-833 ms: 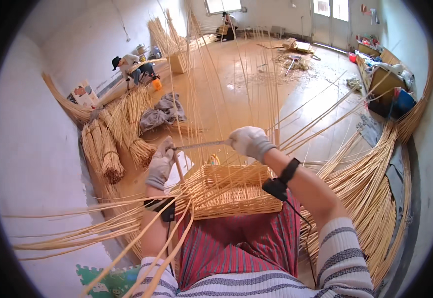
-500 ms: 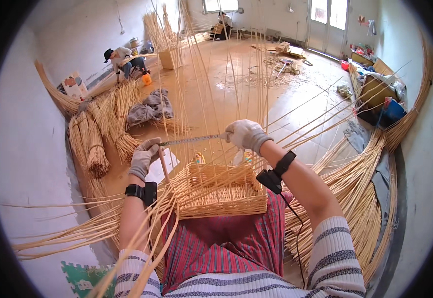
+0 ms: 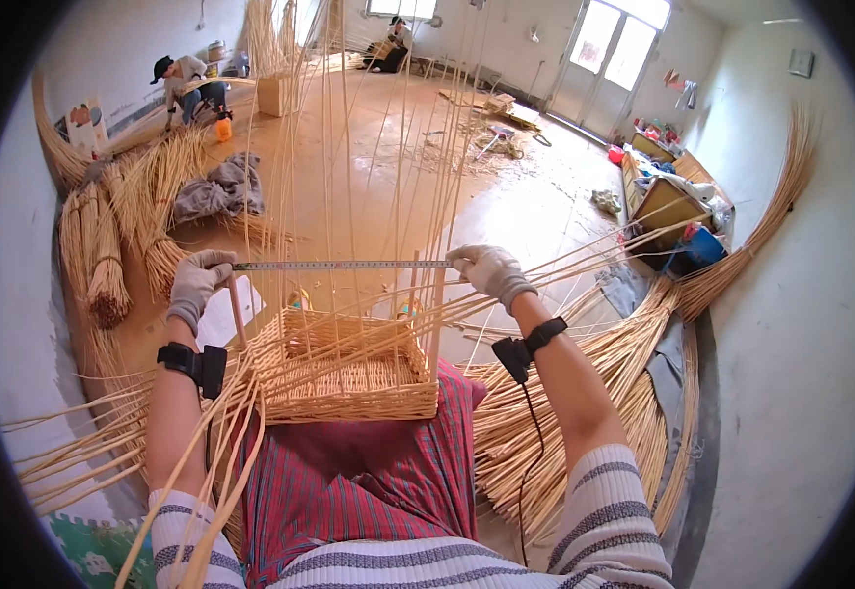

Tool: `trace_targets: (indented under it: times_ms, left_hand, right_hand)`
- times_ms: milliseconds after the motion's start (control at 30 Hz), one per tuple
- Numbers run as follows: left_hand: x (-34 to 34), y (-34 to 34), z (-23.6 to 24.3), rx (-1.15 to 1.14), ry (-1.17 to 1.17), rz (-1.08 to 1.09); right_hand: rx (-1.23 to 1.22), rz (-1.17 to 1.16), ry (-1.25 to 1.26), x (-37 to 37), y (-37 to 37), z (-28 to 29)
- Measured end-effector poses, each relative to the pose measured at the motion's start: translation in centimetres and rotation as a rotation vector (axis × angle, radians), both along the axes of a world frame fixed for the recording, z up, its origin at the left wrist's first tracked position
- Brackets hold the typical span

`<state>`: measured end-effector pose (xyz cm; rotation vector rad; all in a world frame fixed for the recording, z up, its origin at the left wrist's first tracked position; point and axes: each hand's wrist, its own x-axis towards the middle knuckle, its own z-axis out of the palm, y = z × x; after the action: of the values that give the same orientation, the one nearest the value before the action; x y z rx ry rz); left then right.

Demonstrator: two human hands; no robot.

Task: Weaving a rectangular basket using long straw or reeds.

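Note:
A half-woven wicker basket [image 3: 344, 388] rests on my lap over a red striped cloth [image 3: 369, 481]. Long loose canes [image 3: 84, 442] stick out from its left corner, and thin stakes rise from its far side. A tape measure [image 3: 339, 265] is stretched level above the basket. My gloved left hand [image 3: 197, 283] is closed on its left end, by the top of an upright stick [image 3: 236, 309] at the basket's corner. My gloved right hand [image 3: 491, 271] pinches the tape's other end, just beyond the upright sticks at the right corner [image 3: 437, 304].
Bundles of cane [image 3: 104, 255] lie at the left beside a grey cloth [image 3: 221, 191]; a large cane pile [image 3: 585, 412] spreads on my right. Two people sit working, one at the far left [image 3: 190, 88], one at the back [image 3: 388, 44]. A blue bucket [image 3: 697, 250] stands at right.
My view has turned to the right. My hands are farther apart, with a longer stretch of tape between them, and the right hand has moved past the basket's right side.

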<state>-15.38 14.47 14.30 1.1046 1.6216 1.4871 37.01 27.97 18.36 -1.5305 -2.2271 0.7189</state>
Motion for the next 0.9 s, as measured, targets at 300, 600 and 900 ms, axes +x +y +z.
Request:
trace_targets:
  times_ms: [300,600,900]
  left_hand:
    - [0.1,-0.6,0.3,-0.019,0.16,0.02]
    - [1.1,-3.2,1.6,0.07,-0.161,-0.094]
    - [10.7,-18.1,-6.8,0.447,-0.522,-0.239]
  right_hand:
    - [0.022,0.063,-0.101,0.2,0.0,-0.2]
    - [0.253,0.186,0.395,-0.3,-3.1,1.3]
    - [-0.144,0.461,-0.167,-2.5,-26.4,-8.3]
